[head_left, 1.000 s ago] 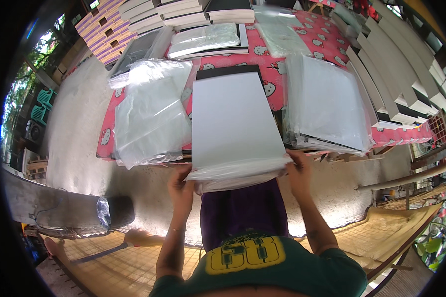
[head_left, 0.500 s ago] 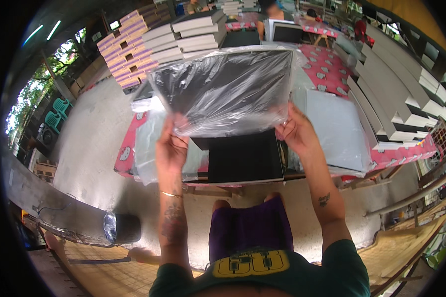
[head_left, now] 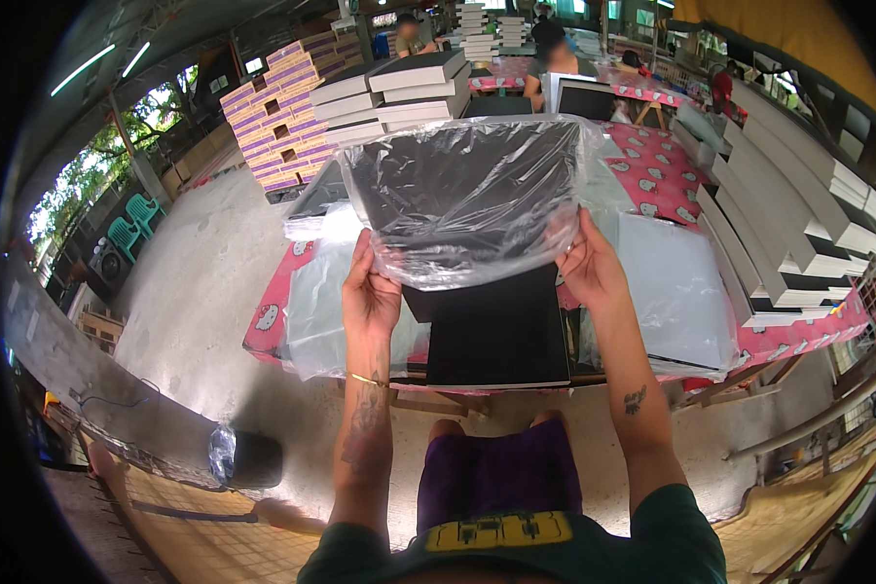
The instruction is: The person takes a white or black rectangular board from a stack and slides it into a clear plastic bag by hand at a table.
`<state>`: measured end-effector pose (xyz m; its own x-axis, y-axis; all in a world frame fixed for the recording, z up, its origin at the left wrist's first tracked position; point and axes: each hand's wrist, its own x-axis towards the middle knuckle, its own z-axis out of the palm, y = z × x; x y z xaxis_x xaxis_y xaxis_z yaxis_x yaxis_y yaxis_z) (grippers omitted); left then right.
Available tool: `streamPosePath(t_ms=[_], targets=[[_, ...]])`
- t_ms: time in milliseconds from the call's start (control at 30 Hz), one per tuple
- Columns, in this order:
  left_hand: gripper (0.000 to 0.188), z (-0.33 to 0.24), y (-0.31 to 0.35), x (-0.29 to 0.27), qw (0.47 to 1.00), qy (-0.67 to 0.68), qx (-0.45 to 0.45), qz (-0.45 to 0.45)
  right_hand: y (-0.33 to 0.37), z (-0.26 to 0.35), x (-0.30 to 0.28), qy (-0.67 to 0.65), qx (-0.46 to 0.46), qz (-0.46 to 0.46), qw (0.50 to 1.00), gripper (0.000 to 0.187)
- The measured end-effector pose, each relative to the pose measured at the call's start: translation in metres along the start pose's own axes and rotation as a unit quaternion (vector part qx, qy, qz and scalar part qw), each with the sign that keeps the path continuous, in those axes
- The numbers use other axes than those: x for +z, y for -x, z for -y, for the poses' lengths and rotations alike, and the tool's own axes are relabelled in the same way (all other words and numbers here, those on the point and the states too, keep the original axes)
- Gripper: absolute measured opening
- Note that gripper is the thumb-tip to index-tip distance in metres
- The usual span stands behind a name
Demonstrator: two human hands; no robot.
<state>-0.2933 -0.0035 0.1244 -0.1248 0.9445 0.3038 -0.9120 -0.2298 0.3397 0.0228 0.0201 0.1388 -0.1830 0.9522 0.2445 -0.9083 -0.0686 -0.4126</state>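
A flat black rectangular panel or box sits inside a clear plastic bag (head_left: 467, 185), raised and tilted in front of me above the table. My left hand (head_left: 371, 297) is closed on the near left corner of the bag. At the near right corner, my right hand (head_left: 592, 265) pinches the plastic between thumb and fingers. The bag's loose near edge sags between the two hands. Beneath it, a bare black box (head_left: 496, 336) lies at the table's front edge, its far part hidden by the bag.
Clear plastic bags lie in a left pile (head_left: 316, 311) and a right pile (head_left: 676, 292) on the pink-covered table (head_left: 652, 165). Grey-white boxes (head_left: 788, 214) are stacked at right, more boxes (head_left: 419, 83) behind, purple-striped cartons (head_left: 287, 127) at far left. A co-worker (head_left: 555, 63) sits beyond.
The whole view has shifted, so the scene sits lower and further right. The bag's near edge now droops in a rounder curve between my hands. Both hands keep their hold on its corners.
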Motion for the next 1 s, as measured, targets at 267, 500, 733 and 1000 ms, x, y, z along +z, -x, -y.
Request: streamPosePath(t_ms=[267,500,733,1000], targets=[[0.028,0.023,0.005,-0.064,0.987,-0.013,-0.036,-0.157,-0.001,-0.008,-0.024,0.017,0.011,-0.103,0.994,0.016],[0.019,0.027,0.025,-0.113,0.968,-0.06,-0.075,-0.233,0.019,-0.04,-0.132,0.037,0.085,-0.153,0.984,0.013],[0.028,0.021,0.056,-0.12,0.919,-0.352,-0.084,-0.155,0.047,-0.068,-0.134,0.275,0.058,-0.251,0.926,0.022],[0.019,0.031,0.031,-0.035,0.859,-0.507,0.065,0.042,0.039,-0.063,-0.105,0.513,-0.129,-0.058,0.847,0.029]])
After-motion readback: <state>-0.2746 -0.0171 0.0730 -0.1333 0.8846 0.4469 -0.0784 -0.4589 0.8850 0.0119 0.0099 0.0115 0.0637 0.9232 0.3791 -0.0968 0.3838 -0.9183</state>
